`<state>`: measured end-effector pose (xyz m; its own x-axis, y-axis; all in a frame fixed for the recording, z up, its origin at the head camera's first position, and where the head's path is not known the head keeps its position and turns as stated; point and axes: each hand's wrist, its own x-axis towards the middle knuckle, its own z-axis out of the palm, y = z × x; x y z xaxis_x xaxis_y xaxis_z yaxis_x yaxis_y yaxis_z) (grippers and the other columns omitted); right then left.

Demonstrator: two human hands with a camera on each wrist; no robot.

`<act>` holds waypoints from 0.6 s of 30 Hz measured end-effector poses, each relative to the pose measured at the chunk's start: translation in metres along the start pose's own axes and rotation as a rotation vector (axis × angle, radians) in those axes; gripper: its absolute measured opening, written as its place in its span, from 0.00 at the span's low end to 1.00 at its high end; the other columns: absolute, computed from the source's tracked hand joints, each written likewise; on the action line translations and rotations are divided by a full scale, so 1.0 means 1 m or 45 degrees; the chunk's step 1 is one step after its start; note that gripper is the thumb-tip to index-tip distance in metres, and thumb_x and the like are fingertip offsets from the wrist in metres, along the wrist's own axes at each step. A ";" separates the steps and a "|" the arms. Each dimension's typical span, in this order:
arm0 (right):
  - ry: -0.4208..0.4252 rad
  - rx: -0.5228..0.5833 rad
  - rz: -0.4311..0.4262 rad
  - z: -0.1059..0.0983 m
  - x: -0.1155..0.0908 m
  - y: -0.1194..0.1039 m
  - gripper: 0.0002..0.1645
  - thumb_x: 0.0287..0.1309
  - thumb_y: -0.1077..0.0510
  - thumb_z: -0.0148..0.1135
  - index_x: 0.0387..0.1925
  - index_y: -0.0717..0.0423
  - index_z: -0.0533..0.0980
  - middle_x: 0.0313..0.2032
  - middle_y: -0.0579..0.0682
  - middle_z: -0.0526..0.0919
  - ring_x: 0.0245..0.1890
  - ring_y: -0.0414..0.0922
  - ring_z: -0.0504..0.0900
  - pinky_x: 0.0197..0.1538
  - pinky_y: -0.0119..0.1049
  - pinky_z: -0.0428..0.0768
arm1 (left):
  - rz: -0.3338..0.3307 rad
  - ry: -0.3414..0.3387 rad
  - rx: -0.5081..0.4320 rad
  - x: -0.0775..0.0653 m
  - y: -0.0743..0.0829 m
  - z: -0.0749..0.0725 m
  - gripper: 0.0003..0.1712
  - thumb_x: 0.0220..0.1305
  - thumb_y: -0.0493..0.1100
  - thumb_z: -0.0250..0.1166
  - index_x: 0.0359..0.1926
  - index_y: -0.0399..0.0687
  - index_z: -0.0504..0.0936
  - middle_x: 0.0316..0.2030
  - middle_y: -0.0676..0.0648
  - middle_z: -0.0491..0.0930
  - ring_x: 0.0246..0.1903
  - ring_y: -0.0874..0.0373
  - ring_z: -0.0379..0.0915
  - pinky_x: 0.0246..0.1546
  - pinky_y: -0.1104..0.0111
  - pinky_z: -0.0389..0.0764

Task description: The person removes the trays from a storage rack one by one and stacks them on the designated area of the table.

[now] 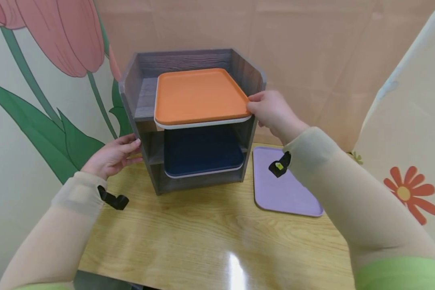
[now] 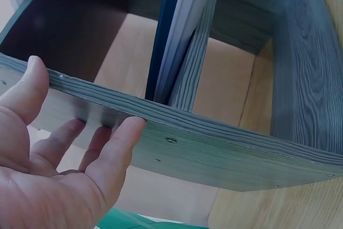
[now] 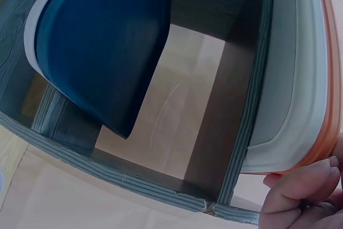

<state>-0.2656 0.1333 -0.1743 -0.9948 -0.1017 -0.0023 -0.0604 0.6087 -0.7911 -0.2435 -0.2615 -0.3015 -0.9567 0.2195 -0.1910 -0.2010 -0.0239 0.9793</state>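
A grey wood-grain shelf unit [image 1: 195, 185] stands on the table. On its top level, an orange tray [image 1: 199, 96] lies over a white tray [image 3: 305, 79], both jutting past the front edge. My right hand [image 1: 273, 112] pinches the orange tray's right front corner. One level down is a dark blue tray [image 1: 203, 151] with a pale tray [image 2: 182, 30] beneath it, also sticking out. My left hand [image 1: 114, 155] rests against the unit's left side, thumb at the front edge and fingertips on the side panel [image 2: 177, 148], not wrapped around anything.
A light purple tray [image 1: 286, 185] lies flat on the wooden table [image 1: 203, 233], right of the unit. Behind is a pinkish backdrop [image 1: 311, 60]; a flower-painted wall [image 1: 21, 141] is close on the left. The table's front edge shows at lower left.
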 end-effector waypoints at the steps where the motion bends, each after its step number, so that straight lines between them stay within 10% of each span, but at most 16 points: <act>1: -0.009 0.000 -0.004 -0.001 -0.001 0.001 0.29 0.62 0.61 0.48 0.66 0.59 0.68 0.54 0.54 0.76 0.15 0.40 0.64 0.19 0.31 0.65 | 0.001 0.001 -0.002 0.000 0.000 0.000 0.48 0.72 0.48 0.54 0.75 0.44 0.30 0.75 0.42 0.33 0.72 0.45 0.40 0.68 0.52 0.56; 8: -0.034 0.004 0.009 -0.003 -0.003 0.003 0.24 0.64 0.60 0.46 0.59 0.61 0.72 0.25 0.50 0.75 0.19 0.42 0.70 0.22 0.30 0.70 | 0.004 -0.004 0.014 0.001 0.000 0.000 0.47 0.72 0.47 0.53 0.75 0.43 0.30 0.75 0.41 0.33 0.72 0.45 0.40 0.66 0.55 0.62; 18: -0.057 0.086 0.035 -0.006 -0.005 0.004 0.26 0.63 0.62 0.45 0.62 0.63 0.69 0.22 0.50 0.78 0.16 0.40 0.74 0.20 0.28 0.72 | 0.018 -0.021 0.027 0.001 -0.001 -0.001 0.47 0.73 0.47 0.52 0.75 0.42 0.28 0.75 0.40 0.33 0.72 0.44 0.39 0.63 0.60 0.67</act>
<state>-0.2609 0.1413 -0.1733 -0.9912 -0.1222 -0.0506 -0.0263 0.5576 -0.8297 -0.2441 -0.2627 -0.3029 -0.9559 0.2349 -0.1764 -0.1830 -0.0062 0.9831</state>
